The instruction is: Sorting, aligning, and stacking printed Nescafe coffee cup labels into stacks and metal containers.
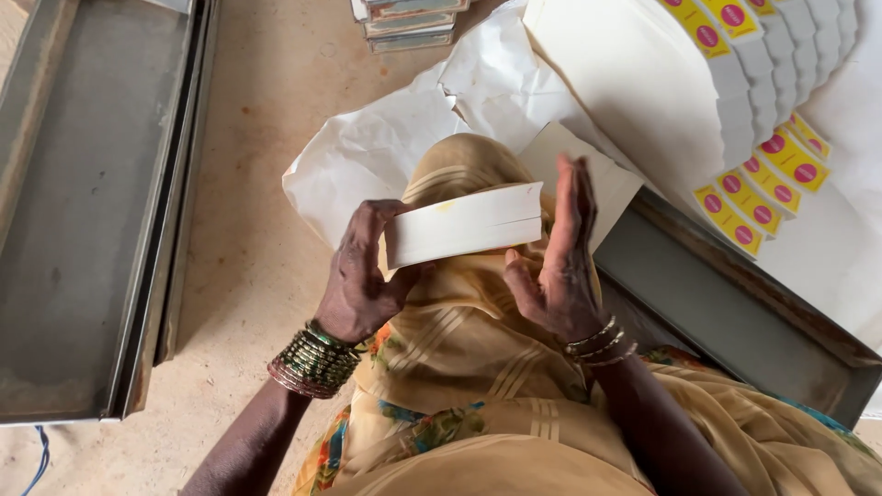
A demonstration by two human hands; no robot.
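My left hand [360, 274] grips the left end of a thick cream stack of paper sheets [464, 225], held edge-on above my lap. My right hand [560, 257] is flat and upright, its palm pressed against the right end of the stack, fingers pointing up. Both wrists wear bangles. Below the stack lies my lap in yellow patterned cloth [459, 349]. A cream sheet [602, 174] rests behind my right hand.
A grey metal tray [83, 202] lies on the floor at left, another [717, 303] at right. Crumpled white paper [367, 147] spreads ahead. Fanned cream sheets [634, 83] and cards with yellow labels and pink dots [763, 184] lie at the upper right. Several stacked booklets [409, 23] sit at the top.
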